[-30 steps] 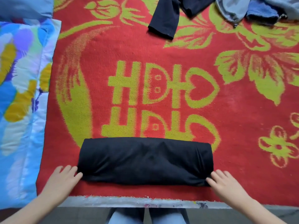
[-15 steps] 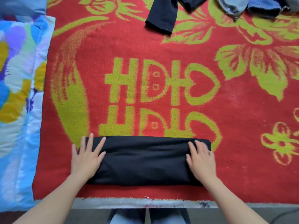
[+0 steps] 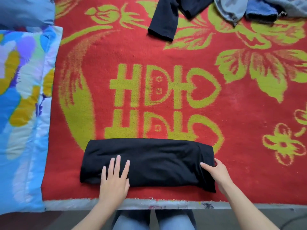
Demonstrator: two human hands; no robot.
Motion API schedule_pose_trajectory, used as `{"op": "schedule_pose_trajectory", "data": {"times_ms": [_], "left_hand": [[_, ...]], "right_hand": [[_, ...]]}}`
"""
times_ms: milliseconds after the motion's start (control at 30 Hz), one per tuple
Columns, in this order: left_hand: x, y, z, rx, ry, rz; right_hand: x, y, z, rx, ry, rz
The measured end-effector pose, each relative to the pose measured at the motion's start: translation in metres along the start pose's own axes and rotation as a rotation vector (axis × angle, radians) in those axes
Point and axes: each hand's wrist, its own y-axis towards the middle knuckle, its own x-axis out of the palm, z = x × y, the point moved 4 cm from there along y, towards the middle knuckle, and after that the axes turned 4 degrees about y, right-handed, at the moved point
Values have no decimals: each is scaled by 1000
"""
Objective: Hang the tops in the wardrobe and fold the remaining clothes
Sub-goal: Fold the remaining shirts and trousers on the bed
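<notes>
A black garment [image 3: 157, 160], folded into a long band, lies across the near part of the red blanket [image 3: 166, 52]. My left hand [image 3: 114, 178] presses flat on the band's left half, fingers straight and spread. My right hand [image 3: 217, 173] holds the band's right end, with the thumb on top and the other fingers mostly hidden by the cloth. At the far edge lie a black long-sleeved top [image 3: 164, 22], a grey garment [image 3: 230, 9] and a blue garment [image 3: 260, 10], all cut off by the frame.
A blue patterned quilt [image 3: 21, 97] runs along the left side of the blanket. The bed's near edge [image 3: 166, 205] is just below the folded band, with my knees in jeans [image 3: 154, 221] under it.
Both hands slid along the band. My left hand moved rightward from the left end toward the middle. My right hand went from lying flat on the right end to taking hold of it.
</notes>
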Motion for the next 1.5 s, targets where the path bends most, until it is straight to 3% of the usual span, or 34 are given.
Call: {"op": "schedule_pose_trajectory", "data": {"times_ms": [100, 200, 300, 367, 467, 567, 600, 667, 733, 867, 933, 1033, 1167, 1267, 1500], "left_hand": [[20, -11, 2, 33, -44, -194], [21, -5, -7, 58, -87, -211], [13, -1, -18, 110, -134, -209], [13, -9, -31, 49, -306, -157], [5, -25, -63, -379, -755, 22], [4, -54, -101, -963, -1305, 230], [6, -64, -113, -1078, -1362, 264], [4, -80, -135, -1204, -1084, 255], [-2, -82, -144, -1077, -681, 245], [1, -50, -88, -55, -39, 184], [15, -36, -73, 188, 66, 38], [25, -11, -83, 202, 91, -31], [34, -4, -97, 319, 112, 35], [32, -6, -98, 312, 80, 71], [-25, 7, -74, 287, -76, 397]], "right_hand": [[-4, -13, -22, -44, -81, -83], [-1, -37, -55, -202, -229, 15], [31, -97, -97, -399, -584, 130], [80, -146, -116, -601, -716, 87], [179, -207, -126, -876, -771, -183], [256, -233, -99, -922, -913, -590], [264, -228, -86, -968, -961, -556], [257, -212, -62, -1066, -937, -301], [242, -192, -36, -1107, -989, -228], [234, -143, 9, -1192, -1202, -170], [235, -127, 16, -1275, -1262, -130], [240, -109, 16, -1361, -1272, -116], [240, -97, 2, -1480, -1303, -131], [228, -96, -9, -1667, -1166, -76], [179, -117, -54, -1920, -1025, 22]]}}
